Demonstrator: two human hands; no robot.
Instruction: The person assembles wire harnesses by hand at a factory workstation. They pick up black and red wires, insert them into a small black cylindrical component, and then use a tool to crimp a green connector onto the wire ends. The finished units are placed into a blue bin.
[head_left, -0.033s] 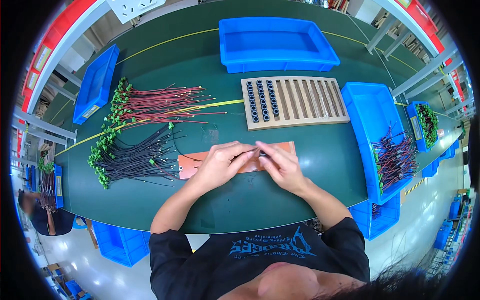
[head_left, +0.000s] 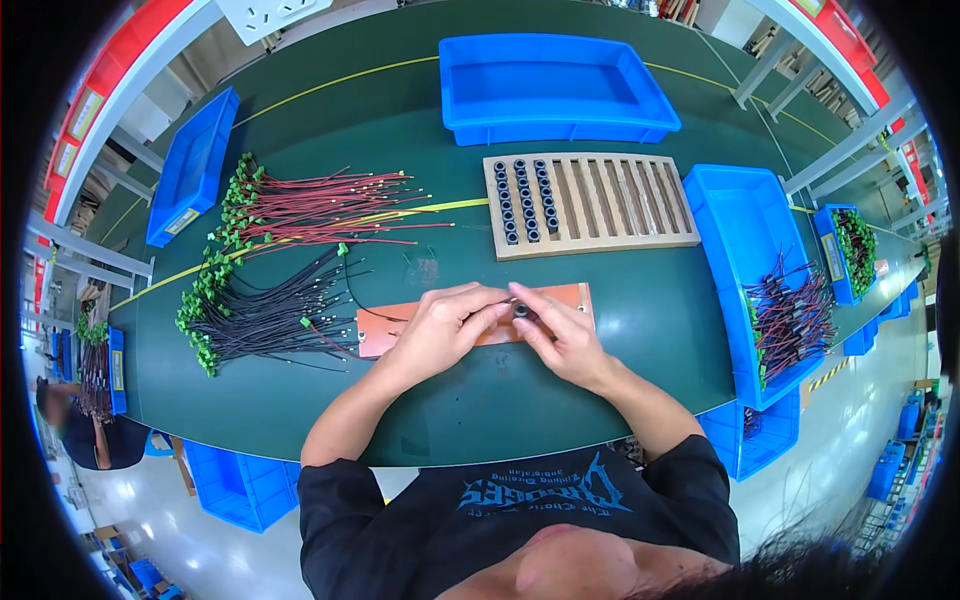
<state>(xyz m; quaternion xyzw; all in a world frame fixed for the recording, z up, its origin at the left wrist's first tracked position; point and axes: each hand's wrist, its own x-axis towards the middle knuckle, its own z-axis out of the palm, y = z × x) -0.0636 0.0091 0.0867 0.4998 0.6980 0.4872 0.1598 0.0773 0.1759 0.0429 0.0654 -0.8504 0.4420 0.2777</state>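
Observation:
Both of my hands meet over an orange board point(head_left: 560, 298) lying on the green table. My right hand point(head_left: 566, 330) is closed with thumb and fingers round a small black cylinder point(head_left: 521, 311), its round end showing. My left hand point(head_left: 448, 318) is pinched close against the right fingertips. A black wire point(head_left: 358, 297) with a green connector point(head_left: 342, 250) at its far end runs toward the left hand, but the pinched fingers hide what they hold. To the left lie a bundle of black wires point(head_left: 275, 318) and, farther back, a bundle of red wires point(head_left: 330, 200), both with green connectors.
A slotted wooden tray point(head_left: 590, 250) holds black cylinders in its left columns. A blue bin point(head_left: 560, 130) stands at the back. At right, another blue bin point(head_left: 715, 230) contains wire assemblies point(head_left: 790, 315). A narrow blue bin point(head_left: 190, 165) is at far left; a person point(head_left: 95, 430) sits beyond.
The black cylinder and my right fingertips have shifted very slightly to the left. Everything else looks the same.

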